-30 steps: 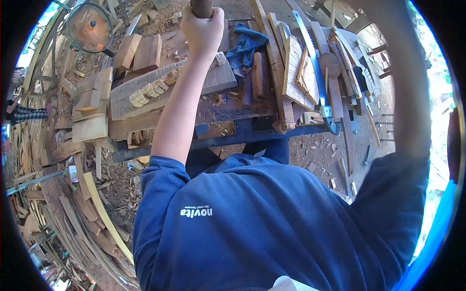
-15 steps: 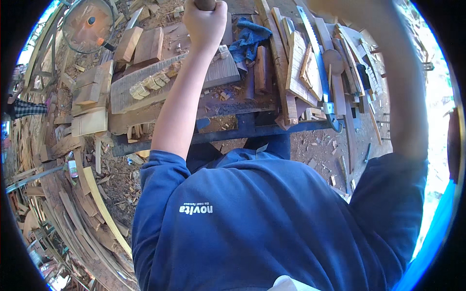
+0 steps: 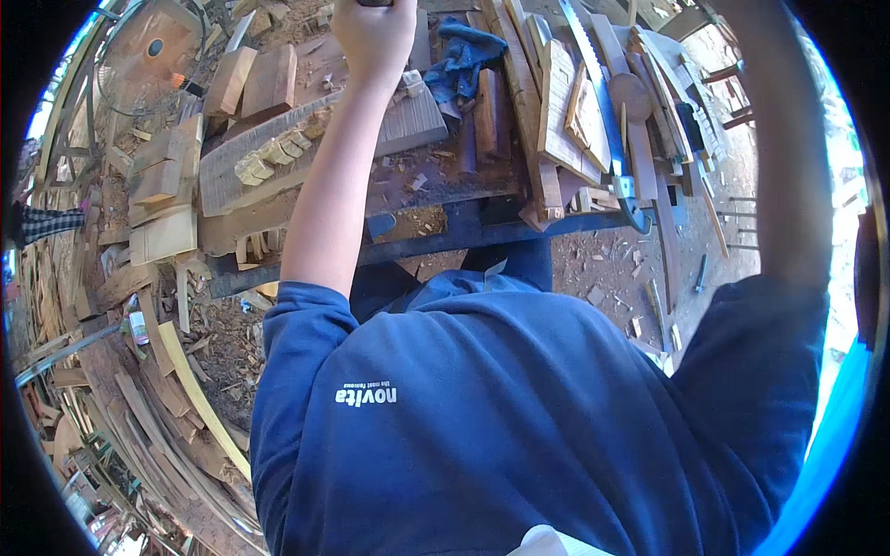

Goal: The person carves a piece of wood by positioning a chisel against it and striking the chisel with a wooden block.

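At the upper edge, my left hand [image 3: 375,42] is closed round a brown handle, of which only a dark end shows; the rest is out of the picture. The left forearm passes over a thick grey plank [image 3: 408,128] that lies on the workbench. Along this plank runs a row of pale, chopped wood blocks [image 3: 264,159], still close together. My right arm [image 3: 788,139] is raised at the right side, and its hand lies beyond the upper edge. To the right of my left hand lies a crumpled blue cloth [image 3: 461,60].
A handsaw [image 3: 603,102] rests among stacked boards [image 3: 561,120] on the bench's right. Wood blocks [image 3: 162,181] lie on its left, near a round fan [image 3: 153,51]. A checked sleeve [image 3: 51,222] shows at the far left. Long offcuts [image 3: 139,408] and chips cover the floor.
My right arm has swung outward to the right, taking its hand out of the picture. My left hand is still round the handle and sits slightly higher and further left in view.
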{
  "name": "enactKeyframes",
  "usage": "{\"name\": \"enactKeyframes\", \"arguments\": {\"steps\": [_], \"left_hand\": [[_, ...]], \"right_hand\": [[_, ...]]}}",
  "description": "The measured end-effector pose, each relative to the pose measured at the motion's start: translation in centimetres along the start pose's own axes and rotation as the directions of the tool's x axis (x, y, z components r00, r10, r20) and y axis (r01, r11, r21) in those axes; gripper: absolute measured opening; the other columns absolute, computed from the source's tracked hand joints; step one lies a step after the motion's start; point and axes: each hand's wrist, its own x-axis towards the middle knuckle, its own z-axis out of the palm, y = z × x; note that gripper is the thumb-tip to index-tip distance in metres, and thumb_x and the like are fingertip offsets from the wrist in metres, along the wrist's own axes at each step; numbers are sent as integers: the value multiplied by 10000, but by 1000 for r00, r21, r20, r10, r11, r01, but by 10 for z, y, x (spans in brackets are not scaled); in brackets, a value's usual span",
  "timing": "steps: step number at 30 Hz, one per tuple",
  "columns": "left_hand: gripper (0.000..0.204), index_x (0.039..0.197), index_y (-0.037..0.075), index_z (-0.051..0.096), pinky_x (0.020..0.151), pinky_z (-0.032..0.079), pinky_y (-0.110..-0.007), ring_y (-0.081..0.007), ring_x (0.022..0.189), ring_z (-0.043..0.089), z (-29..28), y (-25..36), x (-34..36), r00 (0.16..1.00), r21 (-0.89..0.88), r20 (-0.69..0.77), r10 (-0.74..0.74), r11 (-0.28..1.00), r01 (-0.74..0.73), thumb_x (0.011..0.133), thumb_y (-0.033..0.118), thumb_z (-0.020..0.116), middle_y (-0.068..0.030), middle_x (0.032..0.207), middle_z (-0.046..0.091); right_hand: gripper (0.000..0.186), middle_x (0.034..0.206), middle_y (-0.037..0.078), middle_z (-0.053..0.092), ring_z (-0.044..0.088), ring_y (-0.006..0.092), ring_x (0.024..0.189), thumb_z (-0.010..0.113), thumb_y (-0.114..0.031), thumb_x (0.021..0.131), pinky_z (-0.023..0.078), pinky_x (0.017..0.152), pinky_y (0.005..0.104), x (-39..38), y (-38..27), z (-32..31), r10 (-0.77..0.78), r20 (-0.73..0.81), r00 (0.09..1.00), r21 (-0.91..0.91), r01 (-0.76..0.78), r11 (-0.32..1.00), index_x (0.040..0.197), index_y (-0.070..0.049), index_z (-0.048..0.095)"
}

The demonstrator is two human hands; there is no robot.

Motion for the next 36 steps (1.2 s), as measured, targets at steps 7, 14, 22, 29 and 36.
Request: {"name": "enactKeyframes", "arguments": {"steps": [7,14,22,29,36], "left_hand": [[180,935,3,585,675,513,-376,-234,682,623,6,-2,-3,992,-273,-76,105,954,-122,801,83,675,-92,763,635],[205,913,1,579,655,505,-400,-223,650,606,3,-9,-1,998,9,-58,25,1000,-25,796,129,688,-87,704,596],[233,932,-21,581,613,503,-382,-254,634,637,4,-7,-4,997,-85,-49,63,994,-67,789,124,693,-117,701,629],[254,922,-26,575,632,503,-401,-274,645,630,3,-5,-7,997,-103,-49,62,992,-66,783,144,702,-137,713,616],[237,920,-5,589,661,507,-411,-284,672,639,7,-19,-3,993,-7,-45,113,994,-114,782,146,708,-139,726,626]], "right_hand": [[320,741,81,595,565,143,508,453,-148,1027,474,405,251,-21,-4,28,-190,331,924,444,25,896,1273,55,482],[366,719,79,594,591,158,526,461,-140,1021,505,422,274,-23,-1,22,-231,244,942,522,73,850,1329,55,428],[408,708,75,608,624,170,556,461,-139,1016,534,457,298,-43,-3,16,-282,181,942,475,168,864,1367,58,396],[395,721,74,626,631,166,567,457,-138,998,533,470,302,-43,-7,24,-222,186,957,504,101,858,1346,46,429],[385,731,75,637,633,163,572,455,-134,979,532,474,303,-40,-6,19,-204,311,928,538,5,843,1327,32,458]]}}
